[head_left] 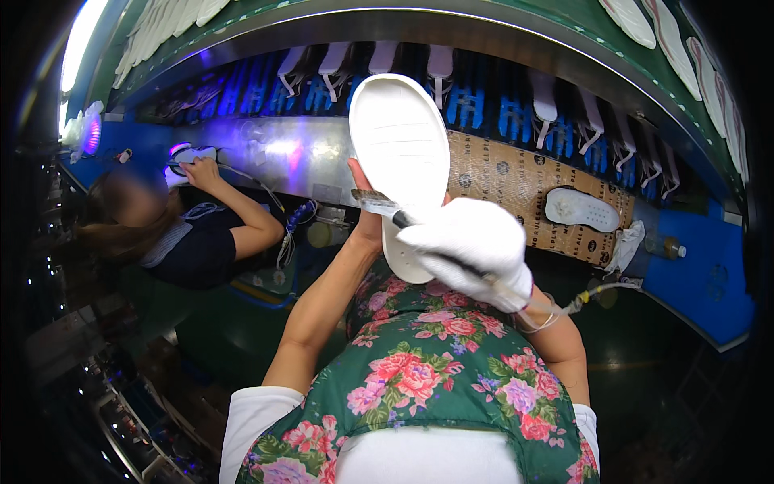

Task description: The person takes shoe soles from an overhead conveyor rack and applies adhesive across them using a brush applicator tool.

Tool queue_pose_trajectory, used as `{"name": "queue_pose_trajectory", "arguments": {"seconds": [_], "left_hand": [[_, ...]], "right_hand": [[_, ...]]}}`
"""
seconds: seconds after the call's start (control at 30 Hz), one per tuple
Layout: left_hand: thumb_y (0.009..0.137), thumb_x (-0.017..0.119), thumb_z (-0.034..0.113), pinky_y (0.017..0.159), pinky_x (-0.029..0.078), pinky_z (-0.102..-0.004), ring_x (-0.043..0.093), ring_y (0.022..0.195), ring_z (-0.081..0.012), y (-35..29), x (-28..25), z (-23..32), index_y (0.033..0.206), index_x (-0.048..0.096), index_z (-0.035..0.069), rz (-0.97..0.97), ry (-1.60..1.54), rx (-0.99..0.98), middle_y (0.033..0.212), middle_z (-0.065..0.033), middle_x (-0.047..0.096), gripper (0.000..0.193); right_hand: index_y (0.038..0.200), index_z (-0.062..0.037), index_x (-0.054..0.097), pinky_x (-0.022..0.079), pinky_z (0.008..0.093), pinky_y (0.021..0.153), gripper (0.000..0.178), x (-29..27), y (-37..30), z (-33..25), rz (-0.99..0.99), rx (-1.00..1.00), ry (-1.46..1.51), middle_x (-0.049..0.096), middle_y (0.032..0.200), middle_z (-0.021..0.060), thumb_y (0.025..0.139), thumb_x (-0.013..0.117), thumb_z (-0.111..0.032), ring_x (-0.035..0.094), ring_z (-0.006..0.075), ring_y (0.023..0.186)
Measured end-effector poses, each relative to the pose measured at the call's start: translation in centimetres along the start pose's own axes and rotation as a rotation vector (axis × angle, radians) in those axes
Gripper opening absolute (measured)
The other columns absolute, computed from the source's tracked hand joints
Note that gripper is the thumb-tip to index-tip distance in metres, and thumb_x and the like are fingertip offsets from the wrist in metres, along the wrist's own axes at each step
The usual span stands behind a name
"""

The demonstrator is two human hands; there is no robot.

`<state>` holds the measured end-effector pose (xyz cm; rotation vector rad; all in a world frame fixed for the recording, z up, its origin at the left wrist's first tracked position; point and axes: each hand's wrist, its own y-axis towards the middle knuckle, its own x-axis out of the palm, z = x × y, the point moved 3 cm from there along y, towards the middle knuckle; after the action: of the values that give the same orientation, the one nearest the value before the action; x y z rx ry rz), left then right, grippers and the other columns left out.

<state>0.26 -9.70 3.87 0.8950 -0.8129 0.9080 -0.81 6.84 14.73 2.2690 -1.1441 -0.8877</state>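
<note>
A white shoe sole [399, 133] is held up in front of me, its hollow inner face toward me and its toe end pointing away. My bare left hand [368, 224] grips it from below and behind, at the left edge of the middle; most of its fingers are hidden by the sole. In my right hand [476, 246], which wears a white glove, is a brush with a dark handle. Its flat bristle end [373, 200] lies over the sole's narrow middle; whether it touches cannot be told. A thin clear tube [548, 323] runs by my right wrist.
On the brown printed cardboard [492, 181] at the right lies a white shoe part [582, 210], near a crumpled white cloth [626, 246]. Shoe parts hang along the blue rack [463, 105]. More soles [629, 20] line the upper shelf. A co-worker's hand [201, 173] holds a shoe at left.
</note>
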Motion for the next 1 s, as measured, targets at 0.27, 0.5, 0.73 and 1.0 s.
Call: {"name": "queue_pose_trajectory", "arguments": {"seconds": [0.27, 0.5, 0.73, 1.0], "left_hand": [[0.069, 0.019, 0.102, 0.077, 0.059, -0.0504, 0.068, 0.088, -0.0352, 0.8, 1.0, 0.6, 0.141, 0.041, 0.002, 0.288, 0.034, -0.093, 0.107, -0.0255, 0.063, 0.125], [0.063, 0.020, 0.104, 0.071, 0.060, -0.0492, 0.068, 0.084, -0.0360, 2.3, 1.2, 1.8, 0.126, 0.048, -0.005, 0.350, 0.031, -0.044, 0.096, -0.0242, 0.063, 0.129], [0.063, 0.030, 0.103, 0.073, 0.059, -0.0528, 0.067, 0.091, -0.0369, 3.1, -0.1, 2.5, 0.122, 0.052, -0.006, 0.260, -0.126, -0.023, 0.103, -0.0235, 0.061, 0.126], [0.062, 0.032, 0.103, 0.070, 0.058, -0.0508, 0.064, 0.084, -0.0337, 3.7, -0.1, 3.3, 0.122, 0.054, -0.003, 0.292, -0.152, 0.020, 0.101, -0.0203, 0.061, 0.123]], "right_hand": [[0.103, -0.0123, 0.076, 0.054, 0.0319, 0.062, 0.028, 1.9, -1.9, 0.8, 0.038, -0.007, -0.105, 0.073, 0.084, 0.0077, 0.075, 0.079, -0.006, 0.068, 0.0233, 0.065], [0.107, -0.0121, 0.073, 0.055, 0.0342, 0.059, 0.034, 0.8, -0.1, -0.2, 0.046, -0.055, -0.269, 0.072, 0.091, 0.0084, 0.074, 0.076, -0.005, 0.068, 0.0241, 0.068], [0.111, -0.0117, 0.073, 0.052, 0.0326, 0.056, 0.036, 0.3, 0.5, 0.1, 0.094, -0.004, -0.021, 0.071, 0.087, 0.0065, 0.076, 0.076, -0.002, 0.066, 0.0234, 0.064], [0.103, -0.0078, 0.075, 0.054, 0.0335, 0.061, 0.030, 0.8, -0.9, 0.4, 0.014, 0.077, 0.152, 0.074, 0.088, 0.0111, 0.074, 0.079, -0.001, 0.070, 0.0252, 0.069]]}}
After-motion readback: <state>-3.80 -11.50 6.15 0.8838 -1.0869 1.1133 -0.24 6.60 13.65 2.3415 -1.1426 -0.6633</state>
